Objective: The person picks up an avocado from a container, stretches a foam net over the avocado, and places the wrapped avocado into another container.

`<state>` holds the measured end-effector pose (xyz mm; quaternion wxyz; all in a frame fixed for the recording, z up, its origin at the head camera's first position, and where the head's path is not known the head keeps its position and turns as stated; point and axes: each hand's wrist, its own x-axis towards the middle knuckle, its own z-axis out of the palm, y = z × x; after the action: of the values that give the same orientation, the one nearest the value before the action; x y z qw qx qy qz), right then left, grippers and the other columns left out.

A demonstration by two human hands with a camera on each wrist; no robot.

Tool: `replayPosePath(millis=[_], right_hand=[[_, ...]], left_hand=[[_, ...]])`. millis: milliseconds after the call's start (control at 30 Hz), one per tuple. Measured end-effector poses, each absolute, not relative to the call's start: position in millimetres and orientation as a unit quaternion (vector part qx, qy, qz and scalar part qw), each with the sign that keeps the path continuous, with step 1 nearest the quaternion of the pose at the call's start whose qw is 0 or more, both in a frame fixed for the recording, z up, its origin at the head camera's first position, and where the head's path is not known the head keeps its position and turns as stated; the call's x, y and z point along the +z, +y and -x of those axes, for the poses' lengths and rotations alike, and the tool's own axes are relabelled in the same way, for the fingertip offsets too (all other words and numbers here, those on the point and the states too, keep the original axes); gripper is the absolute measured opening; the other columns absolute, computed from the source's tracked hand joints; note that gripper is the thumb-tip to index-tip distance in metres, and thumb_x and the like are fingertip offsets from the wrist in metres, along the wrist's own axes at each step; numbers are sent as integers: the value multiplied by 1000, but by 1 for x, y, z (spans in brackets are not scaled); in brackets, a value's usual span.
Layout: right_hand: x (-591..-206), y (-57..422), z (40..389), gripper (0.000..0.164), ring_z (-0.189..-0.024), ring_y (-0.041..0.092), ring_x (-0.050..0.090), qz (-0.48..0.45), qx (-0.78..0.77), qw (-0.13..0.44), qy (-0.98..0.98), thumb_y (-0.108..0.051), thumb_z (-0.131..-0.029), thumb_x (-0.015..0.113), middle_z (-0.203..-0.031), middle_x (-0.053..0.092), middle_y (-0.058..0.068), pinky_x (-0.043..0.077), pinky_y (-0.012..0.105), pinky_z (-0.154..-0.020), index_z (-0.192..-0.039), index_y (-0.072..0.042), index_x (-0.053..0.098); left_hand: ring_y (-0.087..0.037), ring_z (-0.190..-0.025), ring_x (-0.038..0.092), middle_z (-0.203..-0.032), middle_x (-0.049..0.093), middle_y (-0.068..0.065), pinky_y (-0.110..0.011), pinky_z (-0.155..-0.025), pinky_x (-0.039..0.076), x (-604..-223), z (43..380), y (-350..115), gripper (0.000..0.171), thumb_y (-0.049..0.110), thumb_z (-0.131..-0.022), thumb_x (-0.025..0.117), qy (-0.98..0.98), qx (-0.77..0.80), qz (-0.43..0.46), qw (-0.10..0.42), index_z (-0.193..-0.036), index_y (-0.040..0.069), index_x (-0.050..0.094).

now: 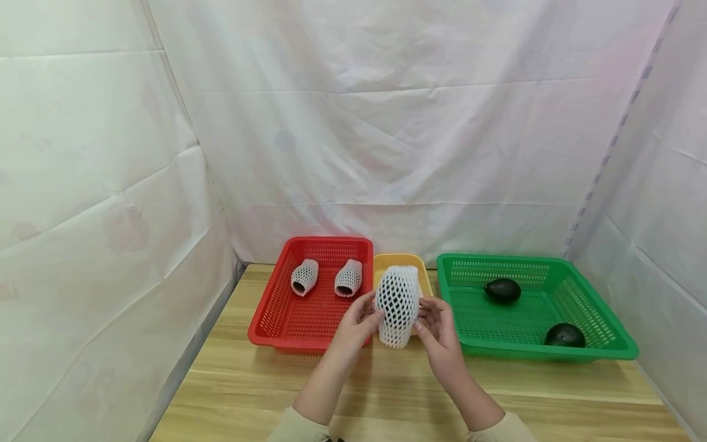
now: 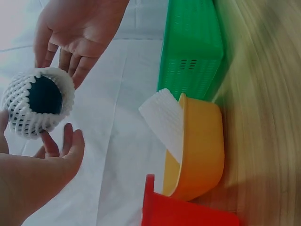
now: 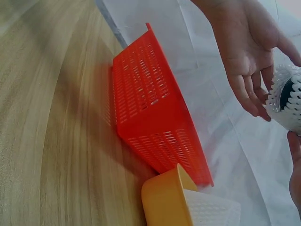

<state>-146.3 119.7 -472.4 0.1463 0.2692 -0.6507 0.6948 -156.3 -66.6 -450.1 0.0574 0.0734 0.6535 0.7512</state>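
Observation:
A dark avocado (image 2: 46, 95) in a white foam net sleeve (image 1: 397, 301) is held up between both hands, in front of the yellow container. My left hand (image 1: 353, 326) pinches its left side, thumb toward me. From the right side my right hand (image 1: 440, 331) grips it with thumb and fingertips. The avocado's dark end shows through the sleeve's opening in the left wrist view. Two more sleeved avocados, a left one (image 1: 305, 276) and a right one (image 1: 348, 278), lie in the red basket (image 1: 309, 345). Two bare avocados, one farther back (image 1: 502, 290) and one nearer (image 1: 565, 335), lie in the green basket (image 1: 544, 353).
Between the baskets stands the yellow container (image 2: 204, 146), with a white foam sleeve (image 2: 164, 122) sticking out over its rim. All stand on a wooden table (image 1: 265, 399). White cloth (image 1: 386, 141) hangs behind and at both sides.

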Motion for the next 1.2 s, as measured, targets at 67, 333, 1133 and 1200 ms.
replayPosePath(millis=[67, 333, 1133, 1200], right_hand=[[-473, 119, 148, 34, -114, 12, 51, -274, 688, 135, -659, 9, -100, 40, -128, 47, 13, 46, 20, -92, -132, 12, 30], [-469, 105, 162, 41, -116, 20, 54, -256, 598, 79, -755, 7, -95, 50, -126, 57, 9, 46, 42, -97, -134, -6, 51], [-512, 43, 216, 18, -75, 2, 52, -461, 181, 15, -868, -36, -88, 71, -79, 66, -18, 43, 21, -80, -90, -20, 77], [-511, 44, 217, 18, -77, 2, 54, -465, 181, 9, -866, -36, -88, 72, -80, 67, -17, 43, 23, -86, -90, -20, 78]], left_hand=[[-23, -113, 54, -126, 52, -14, -40, -97, 44, -449, 155, -69, 59, 28, -94, 65, 658, 745, -76, 74, -141, 0, 42], [-28, -105, 63, -124, 54, -23, -41, -86, 53, -439, 156, -86, 71, 19, -89, 72, 613, 783, -8, 104, -139, 3, 24], [-23, -94, 62, -113, 61, -17, -36, -83, 53, -427, 285, -155, 60, 35, -81, 79, 770, 619, 146, 45, -121, -2, 53], [-22, -92, 61, -110, 61, -16, -35, -82, 53, -431, 299, -157, 60, 37, -81, 79, 806, 572, 148, 36, -118, -2, 53]])
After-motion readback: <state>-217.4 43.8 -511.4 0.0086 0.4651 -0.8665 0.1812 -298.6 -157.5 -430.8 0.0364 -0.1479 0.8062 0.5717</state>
